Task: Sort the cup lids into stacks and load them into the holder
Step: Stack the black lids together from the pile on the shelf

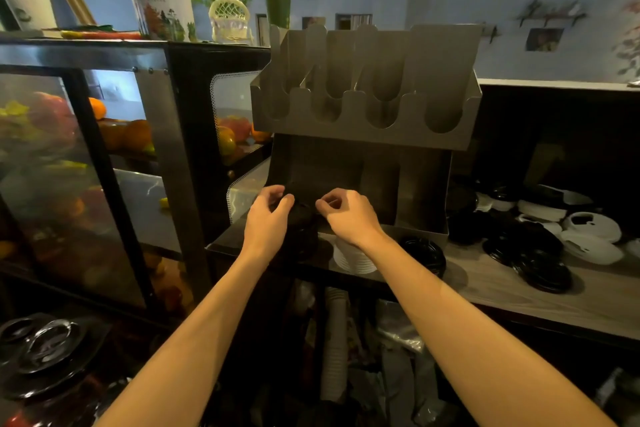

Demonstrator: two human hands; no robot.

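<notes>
We bring a black lid stack (301, 236) to the steel holder (367, 135).
Our left hand (268, 218) grips the stack at the mouth of the holder's lower left bay. Our right hand (349, 215) curls at its rim, but the dark hides whether it grips. A white lid stack (353, 260) stands just beside on the desk (519, 291).

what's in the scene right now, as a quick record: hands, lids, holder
left hand: fingers curled round the top of the black stack
right hand: fingers curled at the stack's right edge; grip unclear
holder: metal, just behind the hands; upper slots look empty
white stack: on the counter, under the right wrist
loose lids: black and white, piled on the counter at right
</notes>
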